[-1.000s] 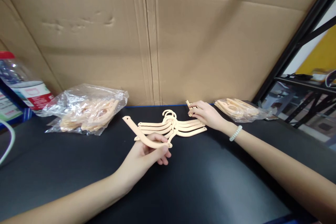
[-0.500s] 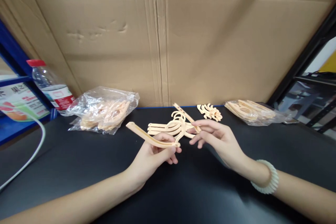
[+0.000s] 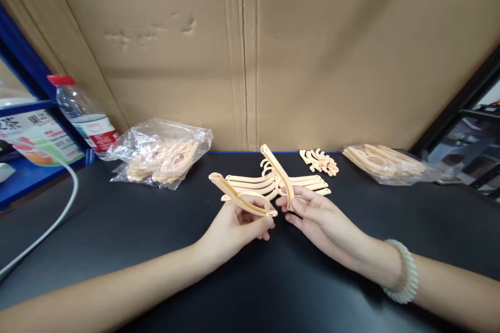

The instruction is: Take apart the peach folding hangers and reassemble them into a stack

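My left hand (image 3: 234, 226) grips a cream plastic hanger arm (image 3: 230, 192), with a curved hook piece at its inner end partly behind my fingers. A second cream hanger arm (image 3: 279, 171) stands tilted upward, its lower end pinched in my right hand (image 3: 312, 213). The two held pieces are close together but apart. Behind them on the black table (image 3: 258, 291) lie several cream hangers (image 3: 250, 185), overlapping, with hooks toward the back. My hands partly hide them.
A pile of small cream hooks (image 3: 319, 161) lies at the back. Clear bags of cream parts sit at left (image 3: 164, 158) and right (image 3: 385, 162). A red-capped bottle (image 3: 88, 119), white cable (image 3: 70, 203) and blue shelf (image 3: 47, 106) are at left; cardboard (image 3: 175, 62) stands behind.
The arm piece in my right hand has turned more upright and come nearer the left one. My left hand has shifted slightly right. The whole view has shifted a little.
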`<move>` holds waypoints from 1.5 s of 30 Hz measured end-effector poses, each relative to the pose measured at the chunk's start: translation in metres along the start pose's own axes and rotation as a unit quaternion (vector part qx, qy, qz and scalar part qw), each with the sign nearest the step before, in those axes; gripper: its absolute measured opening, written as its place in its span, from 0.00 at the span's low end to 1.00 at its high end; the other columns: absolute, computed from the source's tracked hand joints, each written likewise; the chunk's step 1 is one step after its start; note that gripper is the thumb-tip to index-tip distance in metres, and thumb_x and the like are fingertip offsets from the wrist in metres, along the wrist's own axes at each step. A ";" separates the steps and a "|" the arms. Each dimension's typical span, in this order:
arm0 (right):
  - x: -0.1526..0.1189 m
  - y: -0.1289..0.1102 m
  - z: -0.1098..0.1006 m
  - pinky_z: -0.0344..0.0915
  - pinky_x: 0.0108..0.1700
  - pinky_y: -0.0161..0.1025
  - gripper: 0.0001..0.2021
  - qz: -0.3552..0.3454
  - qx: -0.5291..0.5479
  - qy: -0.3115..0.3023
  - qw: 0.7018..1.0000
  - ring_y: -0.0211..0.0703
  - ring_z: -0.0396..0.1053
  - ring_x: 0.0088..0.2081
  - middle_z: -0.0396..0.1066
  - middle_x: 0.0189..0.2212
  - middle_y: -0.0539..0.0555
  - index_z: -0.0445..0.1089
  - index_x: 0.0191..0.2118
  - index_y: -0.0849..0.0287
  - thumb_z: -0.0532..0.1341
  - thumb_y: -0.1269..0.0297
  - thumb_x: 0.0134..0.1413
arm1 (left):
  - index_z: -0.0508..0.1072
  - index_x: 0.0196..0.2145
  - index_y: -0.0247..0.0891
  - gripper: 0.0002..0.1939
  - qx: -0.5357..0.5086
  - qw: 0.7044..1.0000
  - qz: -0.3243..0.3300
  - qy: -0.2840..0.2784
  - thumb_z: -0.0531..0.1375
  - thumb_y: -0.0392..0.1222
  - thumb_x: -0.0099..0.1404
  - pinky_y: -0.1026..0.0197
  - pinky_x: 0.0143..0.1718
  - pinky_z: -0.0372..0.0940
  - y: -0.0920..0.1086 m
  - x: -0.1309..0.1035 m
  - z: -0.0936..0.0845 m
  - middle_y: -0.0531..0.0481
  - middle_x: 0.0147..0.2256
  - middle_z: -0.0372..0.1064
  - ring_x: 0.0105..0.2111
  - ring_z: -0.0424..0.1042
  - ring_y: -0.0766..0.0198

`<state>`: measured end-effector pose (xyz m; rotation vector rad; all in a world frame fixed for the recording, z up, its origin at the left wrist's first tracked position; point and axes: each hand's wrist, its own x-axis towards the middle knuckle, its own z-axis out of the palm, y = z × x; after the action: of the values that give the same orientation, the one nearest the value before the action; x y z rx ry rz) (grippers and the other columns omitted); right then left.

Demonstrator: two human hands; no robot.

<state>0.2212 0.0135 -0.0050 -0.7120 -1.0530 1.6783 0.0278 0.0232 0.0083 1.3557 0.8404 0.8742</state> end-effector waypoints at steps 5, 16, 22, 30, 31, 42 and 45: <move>0.001 0.000 -0.001 0.63 0.46 0.39 0.09 0.006 0.003 -0.014 1.000 0.42 0.68 0.43 0.71 0.40 0.53 0.71 0.39 0.56 0.68 0.63 0.53 | 0.72 0.32 0.35 0.11 0.037 0.999 0.026 0.014 0.67 0.44 0.55 0.64 0.26 0.68 -0.001 -0.001 0.003 0.53 0.27 0.68 0.23 0.67 0.69; -0.003 0.004 0.002 0.63 0.41 0.36 0.06 -0.057 -0.083 -0.058 0.993 0.38 0.65 0.37 0.70 0.35 0.50 0.73 0.39 0.56 0.67 0.63 0.55 | 0.75 0.34 0.36 0.08 0.109 0.993 0.033 -0.030 0.65 0.43 0.57 0.62 0.32 0.68 -0.003 -0.002 -0.001 0.51 0.30 0.71 0.29 0.69 0.64; -0.004 0.005 0.001 0.63 0.38 0.35 0.07 -0.050 -0.070 -0.050 0.995 0.36 0.64 0.33 0.68 0.32 0.50 0.73 0.39 0.57 0.67 0.63 0.56 | 0.75 0.34 0.36 0.09 0.099 0.994 0.008 -0.039 0.64 0.45 0.59 0.60 0.33 0.70 -0.006 -0.002 0.000 0.48 0.33 0.73 0.31 0.72 0.61; -0.004 0.003 0.003 0.65 0.38 0.36 0.08 -0.041 -0.069 -0.044 0.996 0.36 0.64 0.31 0.67 0.30 0.49 0.72 0.37 0.57 0.69 0.61 0.54 | 0.76 0.34 0.36 0.09 0.071 0.995 0.030 -0.055 0.64 0.44 0.60 0.63 0.32 0.70 0.002 -0.002 0.002 0.47 0.34 0.75 0.33 0.73 0.61; -0.003 0.003 0.003 0.66 0.38 0.36 0.08 -0.040 -0.067 -0.041 0.996 0.37 0.65 0.32 0.67 0.30 0.49 0.72 0.37 0.57 0.69 0.61 0.54 | 0.76 0.33 0.36 0.08 0.061 0.996 0.030 -0.053 0.65 0.44 0.59 0.63 0.31 0.69 0.003 -0.002 0.002 0.48 0.33 0.74 0.32 0.72 0.62; -0.004 0.003 0.004 0.67 0.39 0.37 0.08 -0.057 -0.049 -0.031 0.997 0.37 0.68 0.32 0.70 0.30 0.50 0.72 0.38 0.58 0.68 0.62 0.55 | 0.74 0.33 0.34 0.11 0.003 0.998 -0.015 -0.059 0.67 0.43 0.57 0.67 0.21 0.60 0.006 0.000 -0.004 0.50 0.29 0.75 0.18 0.67 0.71; -0.004 0.003 0.004 0.67 0.39 0.37 0.08 -0.061 -0.055 -0.036 0.996 0.37 0.69 0.32 0.71 0.30 0.50 0.72 0.38 0.59 0.67 0.62 0.55 | 0.73 0.33 0.34 0.11 -0.007 0.997 -0.013 -0.073 0.67 0.44 0.57 0.67 0.20 0.60 0.007 0.000 -0.005 0.49 0.30 0.75 0.18 0.67 0.71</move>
<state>0.2177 0.0085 -0.0064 -0.6480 -1.2236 1.5609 0.0230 0.0254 0.0148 1.3756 0.7367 0.7498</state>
